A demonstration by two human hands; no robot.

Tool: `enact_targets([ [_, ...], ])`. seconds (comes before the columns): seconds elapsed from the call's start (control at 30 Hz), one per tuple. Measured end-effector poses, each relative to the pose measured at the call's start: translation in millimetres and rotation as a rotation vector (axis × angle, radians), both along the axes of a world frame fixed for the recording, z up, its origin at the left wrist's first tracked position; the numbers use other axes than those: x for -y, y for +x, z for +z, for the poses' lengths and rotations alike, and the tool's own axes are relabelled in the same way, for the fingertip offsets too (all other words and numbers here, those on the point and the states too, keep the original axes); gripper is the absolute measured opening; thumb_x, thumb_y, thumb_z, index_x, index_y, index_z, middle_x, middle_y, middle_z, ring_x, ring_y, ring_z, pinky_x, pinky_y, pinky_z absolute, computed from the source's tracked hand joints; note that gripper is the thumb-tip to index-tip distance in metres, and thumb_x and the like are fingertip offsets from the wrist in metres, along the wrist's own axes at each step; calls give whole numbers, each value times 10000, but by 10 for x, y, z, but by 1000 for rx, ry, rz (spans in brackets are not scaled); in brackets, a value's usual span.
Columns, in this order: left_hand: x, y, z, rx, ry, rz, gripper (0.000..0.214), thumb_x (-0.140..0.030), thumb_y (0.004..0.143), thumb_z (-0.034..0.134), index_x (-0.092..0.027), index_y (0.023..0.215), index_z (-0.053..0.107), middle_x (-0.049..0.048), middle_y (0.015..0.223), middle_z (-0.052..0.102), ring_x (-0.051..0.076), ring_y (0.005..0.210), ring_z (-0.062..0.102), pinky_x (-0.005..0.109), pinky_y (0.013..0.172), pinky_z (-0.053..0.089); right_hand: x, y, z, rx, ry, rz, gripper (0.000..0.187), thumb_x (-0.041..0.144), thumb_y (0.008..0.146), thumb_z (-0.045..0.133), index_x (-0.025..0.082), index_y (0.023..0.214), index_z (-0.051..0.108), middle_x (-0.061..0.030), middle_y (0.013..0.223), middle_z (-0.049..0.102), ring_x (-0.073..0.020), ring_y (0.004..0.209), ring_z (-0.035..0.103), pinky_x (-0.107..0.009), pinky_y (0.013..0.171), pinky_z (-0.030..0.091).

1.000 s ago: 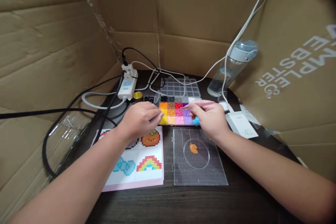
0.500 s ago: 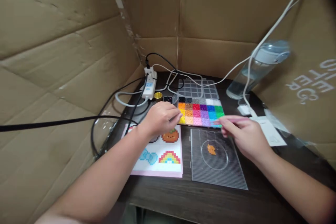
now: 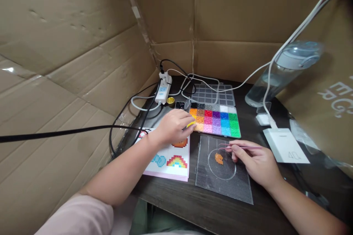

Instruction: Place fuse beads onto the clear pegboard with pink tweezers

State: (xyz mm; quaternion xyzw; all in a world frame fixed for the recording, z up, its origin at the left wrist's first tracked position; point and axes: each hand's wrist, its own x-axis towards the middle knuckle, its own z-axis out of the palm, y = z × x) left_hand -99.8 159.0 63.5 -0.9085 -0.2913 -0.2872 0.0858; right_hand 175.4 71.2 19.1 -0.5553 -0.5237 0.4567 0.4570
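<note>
My right hand (image 3: 257, 159) grips pink tweezers (image 3: 242, 147), their tips over the clear pegboard (image 3: 204, 180). Just below the tips, a small patch of orange beads (image 3: 218, 158) sits inside a ring marked on the board. My left hand (image 3: 176, 126) is closed at the left edge of the bead box (image 3: 216, 121), thumb and fingers bent toward each other. Yellow beads show between them; whether anything is pinched there is hidden. Beneath that wrist lies a pattern sheet (image 3: 168, 173) with pixel drawings, among them a rainbow and an orange figure.
A power strip (image 3: 163, 90), a small gold cup (image 3: 171, 101) and a tray of black beads (image 3: 180, 105) are behind my left hand. A water bottle (image 3: 278, 77) and a white power bank (image 3: 286, 147) stand on the right. Cables and cardboard walls (image 3: 234, 7) surround the table.
My right hand has come down and nearer, bringing the tweezers from the bead box to above the pegboard. My left hand stays by the box. The view has shifted slightly.
</note>
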Motion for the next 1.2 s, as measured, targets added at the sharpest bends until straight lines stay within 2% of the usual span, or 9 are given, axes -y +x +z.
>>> enact_targets([
  [0.13,-68,-15,-45,33,-27,-7,163,-253,927,555,-155,921,685,79,891,730,198,814,684,354,739,549,-12,26,8,-35,32,71,268,448,824,724,194,902,766,-57,681,751,-195,670,740,-295,653,625],
  [0.23,-103,-12,-62,61,-55,-47,143,-235,906,586,-140,921,692,91,885,733,217,814,693,371,740,559,-43,57,40,-45,30,122,216,396,813,740,195,889,764,-77,837,787,-165,636,732,-296,647,636],
  [0.37,-136,-14,-70,79,-49,-71,136,-223,881,609,-133,916,704,107,899,736,232,818,695,381,743,568,-45,89,79,-49,78,186,167,307,796,758,193,918,761,-74,896,784,-167,701,745,-306,677,647],
  [0.53,-147,-19,-84,67,-21,-66,125,-214,873,613,-136,897,707,95,889,738,225,818,699,367,756,574,-8,129,120,70,346,270,86,207,830,718,199,882,785,-89,946,763,-194,880,736,-332,779,630],
  [0.6,-145,-23,-94,57,-29,-69,127,-213,875,609,-132,894,705,97,895,736,227,819,699,369,756,573,-5,156,125,108,390,279,94,179,836,709,203,877,790,-88,940,766,-198,879,735,-334,780,625],
  [0.83,-144,-46,-116,46,-46,-81,117,-246,887,602,-179,916,693,63,908,733,204,824,695,346,754,569,-29,207,118,153,258,235,145,137,853,668,209,815,789,-55,842,782,-173,743,739,-270,645,616],
  [1.2,-149,-74,-119,29,-76,-60,132,-263,893,592,-186,916,696,63,924,735,203,835,698,346,767,574,-48,217,109,153,266,281,153,116,843,675,206,840,799,-55,835,785,-172,763,740,-267,685,611],
])
